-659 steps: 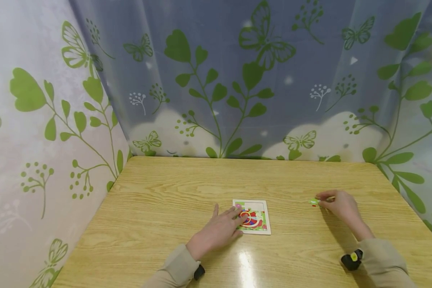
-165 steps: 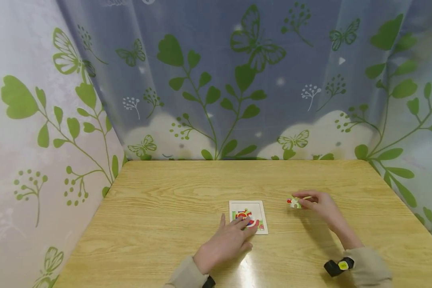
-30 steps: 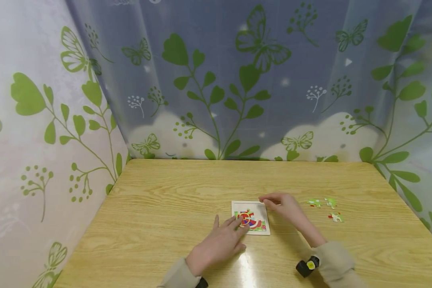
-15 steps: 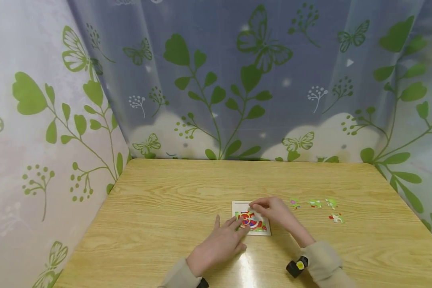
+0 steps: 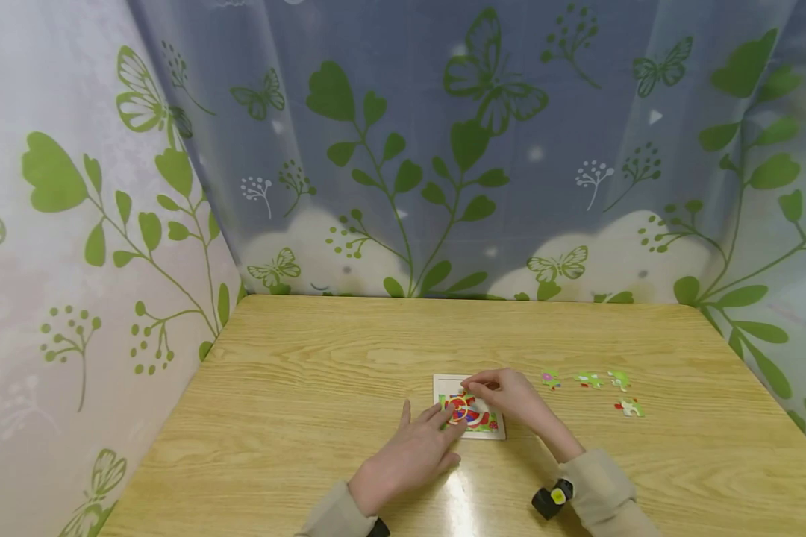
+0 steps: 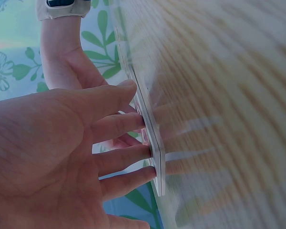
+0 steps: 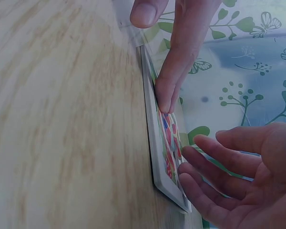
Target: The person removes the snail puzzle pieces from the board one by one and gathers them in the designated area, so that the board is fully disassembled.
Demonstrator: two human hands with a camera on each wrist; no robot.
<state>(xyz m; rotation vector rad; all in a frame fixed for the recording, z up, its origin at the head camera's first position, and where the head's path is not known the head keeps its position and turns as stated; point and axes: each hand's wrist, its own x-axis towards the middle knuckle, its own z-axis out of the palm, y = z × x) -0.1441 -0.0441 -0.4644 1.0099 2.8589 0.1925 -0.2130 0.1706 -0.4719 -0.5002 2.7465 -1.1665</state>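
Head view, tray puzzle: one white-framed square board, lower centre of the frame, flat on the wood-grain table (image 5: 309,373); pale bare base (image 5: 448,385) showed at its upper left.
Head view, fitted pieces (image 5: 478,416): red, blue and green, lower part of the board, with a yellow ring near the left fingers.
Head view, left hand (image 5: 413,447): lower centre; fingers spread, fingertips resting on the fitted pieces.
Head view, right hand (image 5: 510,394): right of centre; thumb and forefinger close together over the board's upper part; whether they pinched a piece could not be told.
Head view, loose pieces: four, right of the board; pink-spotted green one (image 5: 551,380), green one (image 5: 587,380) and another green one (image 5: 619,380) in a row, white-and-red one (image 5: 630,407) below.
Head view, wearables: beige sleeves (image 5: 601,485); black wrist device (image 5: 545,503) with yellow mark, lower right.
Head view, backdrop: blue fabric (image 5: 389,45) with green leaves and butterflies, upper frame.
Left wrist view, board: thin edge-on strip, centre; left fingers, spread, reached it from the left; right hand behind, partly hidden.
Right wrist view, board: slanting, centre; left fingertips pressed on it from the top; right fingers, loosely bent, at its lower right edge.
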